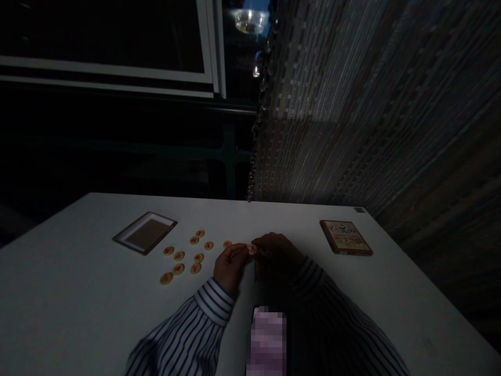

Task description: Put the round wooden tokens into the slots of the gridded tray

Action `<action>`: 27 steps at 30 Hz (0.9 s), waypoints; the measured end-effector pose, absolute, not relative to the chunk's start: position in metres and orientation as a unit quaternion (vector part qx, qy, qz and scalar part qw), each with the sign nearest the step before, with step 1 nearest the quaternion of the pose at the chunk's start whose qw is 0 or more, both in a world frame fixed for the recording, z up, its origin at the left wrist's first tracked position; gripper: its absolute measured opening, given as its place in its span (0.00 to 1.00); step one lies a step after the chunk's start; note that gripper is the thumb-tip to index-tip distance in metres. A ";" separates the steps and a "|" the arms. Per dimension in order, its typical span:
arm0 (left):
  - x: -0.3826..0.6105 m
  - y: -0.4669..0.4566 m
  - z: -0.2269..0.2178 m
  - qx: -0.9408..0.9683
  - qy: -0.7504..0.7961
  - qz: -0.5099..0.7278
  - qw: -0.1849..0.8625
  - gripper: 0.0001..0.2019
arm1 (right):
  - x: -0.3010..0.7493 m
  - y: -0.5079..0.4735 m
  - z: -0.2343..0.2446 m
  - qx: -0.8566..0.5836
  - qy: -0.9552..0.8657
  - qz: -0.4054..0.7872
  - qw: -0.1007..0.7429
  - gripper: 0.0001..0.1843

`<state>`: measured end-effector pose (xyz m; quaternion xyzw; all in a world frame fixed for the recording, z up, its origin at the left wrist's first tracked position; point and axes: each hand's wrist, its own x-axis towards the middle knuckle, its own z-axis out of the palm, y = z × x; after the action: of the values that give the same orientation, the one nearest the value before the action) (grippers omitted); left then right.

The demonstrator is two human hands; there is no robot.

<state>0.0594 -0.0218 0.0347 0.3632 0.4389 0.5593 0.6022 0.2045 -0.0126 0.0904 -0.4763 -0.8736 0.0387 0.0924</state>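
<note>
My left hand reaches in over the white table, its thumb and fingers closed on a round xiangqi piece with a red character. On the other side of that piece, my right hand has curled fingers that meet its edge. Deep shadow covers the right palm; small pale shapes show beneath it, too dark to make out. To the left of my hands lie several more xiangqi pieces, among them one close to my left fingers, one mid-group and one nearest me.
A shallow open box part rests at the left. Toward the right lies a flat box or lid with dark writing. A phone-like object, its screen blurred out, is at the front of the table. A bead curtain hangs behind.
</note>
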 end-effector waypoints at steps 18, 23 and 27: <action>0.060 -0.022 0.033 0.388 0.440 0.553 0.592 0.13 | 0.207 -0.014 0.095 -0.467 -0.881 0.019 0.071 0.13; 0.059 -0.022 0.031 0.439 0.469 0.541 0.542 0.12 | 0.212 -0.013 0.096 -0.467 -0.882 0.018 0.053 0.12; 0.058 -0.021 0.027 0.493 0.483 0.527 0.496 0.10 | 0.217 -0.011 0.094 -0.472 -0.881 0.027 0.013 0.14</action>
<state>0.0577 -0.0213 0.0272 0.4926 0.4835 0.5268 0.4960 0.2168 -0.0114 0.0939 -0.4724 -0.8809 0.0274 0.0132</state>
